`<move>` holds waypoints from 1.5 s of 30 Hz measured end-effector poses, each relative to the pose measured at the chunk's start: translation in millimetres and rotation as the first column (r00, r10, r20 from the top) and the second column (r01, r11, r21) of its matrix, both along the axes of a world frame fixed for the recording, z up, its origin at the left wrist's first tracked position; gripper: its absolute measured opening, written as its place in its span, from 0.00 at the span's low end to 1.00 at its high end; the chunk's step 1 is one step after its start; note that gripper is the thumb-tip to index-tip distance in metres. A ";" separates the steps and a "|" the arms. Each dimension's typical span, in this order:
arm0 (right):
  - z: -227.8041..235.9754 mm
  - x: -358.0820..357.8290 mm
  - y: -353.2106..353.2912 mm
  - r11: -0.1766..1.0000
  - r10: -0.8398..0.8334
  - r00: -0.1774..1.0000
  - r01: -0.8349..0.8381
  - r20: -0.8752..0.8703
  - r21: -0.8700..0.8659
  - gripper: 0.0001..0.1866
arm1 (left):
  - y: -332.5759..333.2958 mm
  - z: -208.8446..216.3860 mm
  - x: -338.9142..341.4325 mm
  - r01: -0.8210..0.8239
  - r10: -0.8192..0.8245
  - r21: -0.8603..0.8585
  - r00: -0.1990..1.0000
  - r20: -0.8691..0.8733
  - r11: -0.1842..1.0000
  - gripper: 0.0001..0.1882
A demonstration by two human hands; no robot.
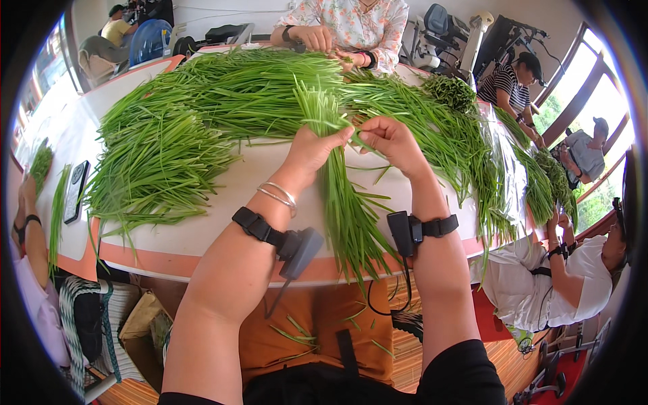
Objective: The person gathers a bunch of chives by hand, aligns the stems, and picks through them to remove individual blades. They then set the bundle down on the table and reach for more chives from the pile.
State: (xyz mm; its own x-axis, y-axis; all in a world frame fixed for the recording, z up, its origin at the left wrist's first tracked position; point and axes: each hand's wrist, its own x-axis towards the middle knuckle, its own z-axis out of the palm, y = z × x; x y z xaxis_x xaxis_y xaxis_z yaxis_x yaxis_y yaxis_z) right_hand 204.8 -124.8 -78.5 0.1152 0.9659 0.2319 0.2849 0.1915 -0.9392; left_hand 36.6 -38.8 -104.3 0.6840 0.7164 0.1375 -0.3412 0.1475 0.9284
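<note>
Hands: two of the wearer's own in view. Left hand (312, 150) is closed around one bunch of long green stalks (344, 209), gripped near the top, fingers wrapped tight. Right hand (391, 140) sits just beside it, thumb and fingertips pinched together on a few stalks at the same bunch. The bunch hangs down over the near edge of the table (223, 202), leaf tips fanning up above the left fist.

Wrists: one black strap with a small black device on each forearm, two in all; two thin silver bangles (280, 194) on the left wrist.

Table load: one large heap of loose green stalks (202, 115) spread across the white top, thickest at left and centre, with a further run of it along the right edge. One dark phone (75, 191) lies flat near the left edge.

Other people: one in a floral shirt (354, 27) across the table, both hands on the greens; one in a white top (574, 277) at lower right; one in stripes at upper right; part of one arm at far left.

Floor: a few stray stalks on the orange cloth below the table.
</note>
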 end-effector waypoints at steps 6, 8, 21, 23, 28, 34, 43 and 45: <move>-2.5 3.2 2.0 0.990 -0.130 0.987 0.134 -0.092 0.040 0.09 | -3.5 3.1 -1.1 -0.012 0.012 -0.003 1.000 0.002 1.000 0.15; -2.9 4.7 2.3 0.988 -0.121 0.977 0.136 -0.175 0.074 0.10 | -3.2 3.0 -1.3 -0.030 0.030 0.022 1.000 0.001 0.999 0.15; -0.7 -4.5 1.0 0.998 -0.055 0.998 0.055 -0.030 0.002 0.08 | -4.8 6.8 -2.9 -0.003 0.003 0.007 1.000 -0.022 1.000 0.16; -3.0 0.2 3.5 0.991 -0.102 0.987 0.111 -0.124 0.072 0.07 | -4.7 6.2 -1.6 -0.037 0.037 0.019 0.999 -0.039 0.999 0.17; -2.9 -3.6 1.9 0.993 -0.109 0.987 0.114 -0.115 0.038 0.08 | 0.2 0.5 -1.8 -0.002 0.004 0.049 0.999 -0.037 0.999 0.16; -7.6 -5.0 1.5 0.995 -0.002 0.999 0.006 0.043 -0.098 0.09 | -7.4 9.2 -2.8 0.000 0.001 0.024 0.999 -0.053 1.000 0.15; -2.7 -14.7 -4.8 0.992 0.090 0.964 -0.065 0.252 -0.107 0.15 | 3.9 -4.0 2.6 -0.075 0.072 -0.066 0.996 -0.056 0.995 0.12; 3.1 -15.0 -8.2 0.996 0.005 0.946 0.023 0.325 -0.084 0.14 | 3.6 -2.8 2.8 -0.036 0.041 -0.115 0.999 0.035 0.993 0.12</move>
